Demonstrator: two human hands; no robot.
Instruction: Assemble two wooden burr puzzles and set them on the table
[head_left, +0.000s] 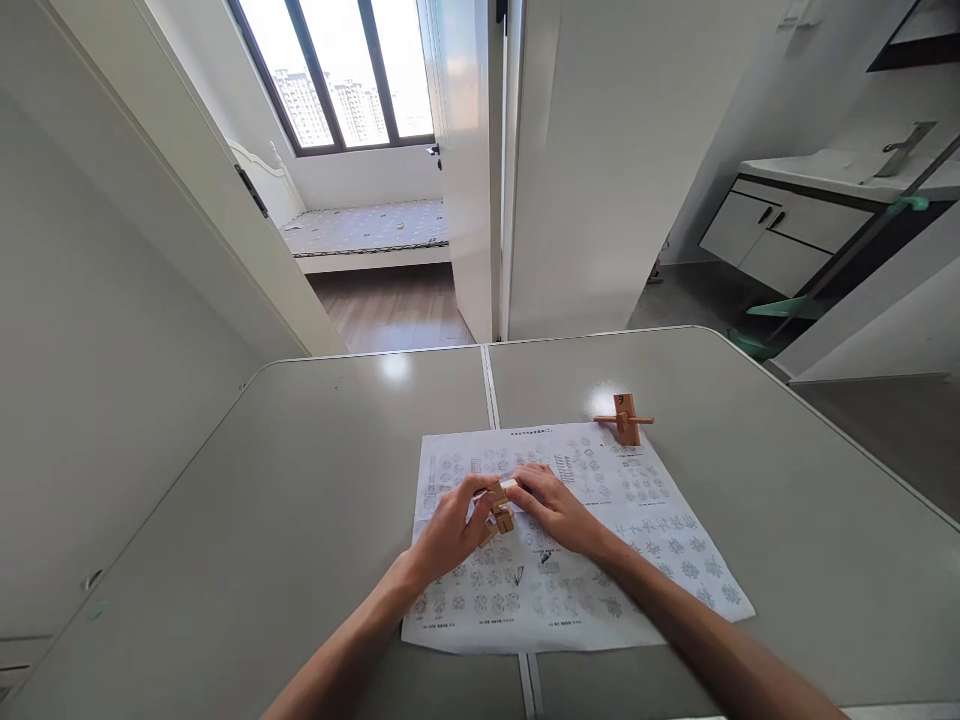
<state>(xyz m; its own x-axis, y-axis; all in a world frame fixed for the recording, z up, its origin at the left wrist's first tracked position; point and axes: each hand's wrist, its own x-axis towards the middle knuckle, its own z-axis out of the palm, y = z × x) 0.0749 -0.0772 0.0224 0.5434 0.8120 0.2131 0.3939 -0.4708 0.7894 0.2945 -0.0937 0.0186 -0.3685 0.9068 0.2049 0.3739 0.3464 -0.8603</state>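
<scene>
My left hand (454, 525) is closed on a small cluster of interlocking wooden puzzle pieces (503, 519), gripped between thumb and fingers just above a printed sheet (630, 600). From the other side my right hand (556, 508) meets the same cluster, its thumb and fingers bent around the upper right end. The fingers hide part of the wood, so how the pieces fit together cannot be made out. Farther back, on the sheet's upper right edge, sits another wooden puzzle assembly (625, 418), a flat upright block crossed by a thin rod.
The sheet, covered in small diagrams, lies on a grey-green table (315, 520) with a pale seam down its middle. Beyond the table are an open door (469, 170), a bed (367, 230) beneath a window, and a washbasin cabinet (787, 225) at the right.
</scene>
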